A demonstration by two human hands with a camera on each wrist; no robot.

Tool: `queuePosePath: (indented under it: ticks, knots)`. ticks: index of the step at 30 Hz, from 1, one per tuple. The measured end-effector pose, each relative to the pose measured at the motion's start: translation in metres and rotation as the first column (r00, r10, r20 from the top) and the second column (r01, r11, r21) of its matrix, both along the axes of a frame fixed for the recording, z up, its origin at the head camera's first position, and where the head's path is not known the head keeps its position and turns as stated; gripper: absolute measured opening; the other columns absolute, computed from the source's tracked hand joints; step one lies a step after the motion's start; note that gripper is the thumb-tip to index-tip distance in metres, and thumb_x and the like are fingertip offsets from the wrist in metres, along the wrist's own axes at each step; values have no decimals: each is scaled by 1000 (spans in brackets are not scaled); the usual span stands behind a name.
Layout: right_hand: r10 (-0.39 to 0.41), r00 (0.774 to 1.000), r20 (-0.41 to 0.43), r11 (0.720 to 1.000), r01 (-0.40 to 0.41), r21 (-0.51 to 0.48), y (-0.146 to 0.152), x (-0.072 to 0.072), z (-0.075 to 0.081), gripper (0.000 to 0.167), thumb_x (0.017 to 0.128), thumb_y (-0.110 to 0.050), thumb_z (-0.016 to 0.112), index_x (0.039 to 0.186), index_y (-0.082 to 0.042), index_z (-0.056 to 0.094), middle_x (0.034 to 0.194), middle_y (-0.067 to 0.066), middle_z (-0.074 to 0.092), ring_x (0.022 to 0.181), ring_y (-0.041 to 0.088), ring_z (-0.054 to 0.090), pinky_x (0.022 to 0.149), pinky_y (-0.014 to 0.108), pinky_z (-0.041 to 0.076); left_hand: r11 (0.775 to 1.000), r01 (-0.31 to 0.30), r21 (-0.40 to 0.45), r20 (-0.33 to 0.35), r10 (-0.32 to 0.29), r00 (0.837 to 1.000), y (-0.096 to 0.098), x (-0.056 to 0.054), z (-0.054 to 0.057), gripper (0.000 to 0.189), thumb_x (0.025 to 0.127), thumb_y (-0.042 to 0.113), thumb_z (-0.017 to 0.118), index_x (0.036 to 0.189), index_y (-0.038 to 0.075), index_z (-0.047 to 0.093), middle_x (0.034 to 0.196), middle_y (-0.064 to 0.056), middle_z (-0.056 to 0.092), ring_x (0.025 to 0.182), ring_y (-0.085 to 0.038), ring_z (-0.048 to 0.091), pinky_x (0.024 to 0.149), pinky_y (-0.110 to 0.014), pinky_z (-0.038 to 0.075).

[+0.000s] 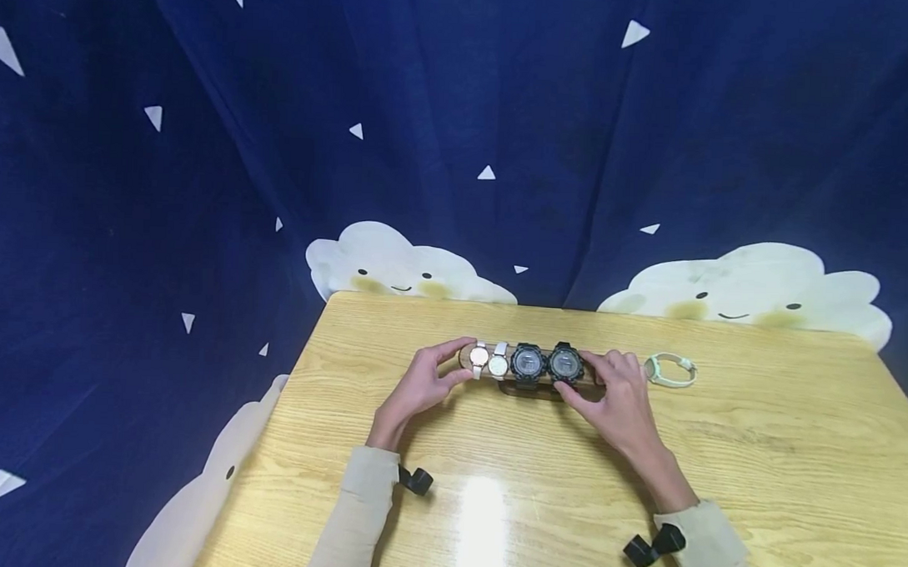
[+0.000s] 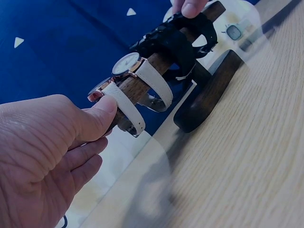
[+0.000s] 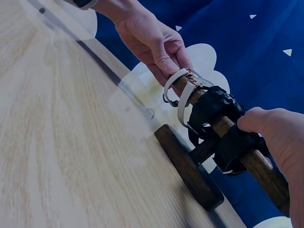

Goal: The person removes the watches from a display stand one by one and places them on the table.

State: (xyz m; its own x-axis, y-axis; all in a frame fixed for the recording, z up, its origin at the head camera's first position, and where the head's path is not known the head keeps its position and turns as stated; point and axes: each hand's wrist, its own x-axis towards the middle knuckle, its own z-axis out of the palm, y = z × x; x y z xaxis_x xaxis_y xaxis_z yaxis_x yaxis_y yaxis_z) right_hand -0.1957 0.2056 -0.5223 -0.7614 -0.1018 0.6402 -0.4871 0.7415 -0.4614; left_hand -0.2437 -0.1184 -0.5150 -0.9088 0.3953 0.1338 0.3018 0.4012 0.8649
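Four watches would exceed plain listing, so several hang in a row on the dark wooden bar of a T-shaped watch stand (image 3: 187,166). At its left end my left hand (image 1: 424,387) pinches a white-strapped watch (image 1: 479,357) with a pinkish dial, thumb on the strap. Beside it sits a second white-strapped watch (image 1: 499,365) with a pale dial. A chunky black digital watch (image 1: 527,363) comes after that. My right hand (image 1: 621,406) grips another black digital watch (image 1: 566,364) at the right, thumb at its near side and fingers at the far side.
On the table (image 1: 531,453), just right of my right hand, lies a pale green watch (image 1: 652,368) with its strap looped. Behind the table's far edge hangs a dark blue curtain (image 1: 460,108) with white triangles and clouds.
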Motion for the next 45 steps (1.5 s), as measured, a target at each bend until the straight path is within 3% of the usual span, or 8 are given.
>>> queuePosePath:
  ticks: [17, 45]
  knots:
    - [52, 998, 44, 998, -51, -20, 8, -2, 4, 58, 69, -25, 97, 113, 6, 74, 75, 6, 48, 77, 20, 32, 73, 35, 24, 1000, 9, 2, -18, -9, 1000, 0, 1, 2, 57, 93, 7, 76, 148, 7, 58, 153, -13, 54, 146, -33, 46, 122, -51, 34]
    - [51, 995, 90, 999, -49, -25, 15, -2, 9, 56, 68, -22, 99, 111, 6, 76, 73, 1, 44, 78, 17, 31, 72, 31, 24, 999, -26, -34, 25, 27, 999, 1, 2, 5, 59, 95, 10, 75, 150, 16, 57, 153, -8, 56, 146, -29, 47, 124, -48, 33]
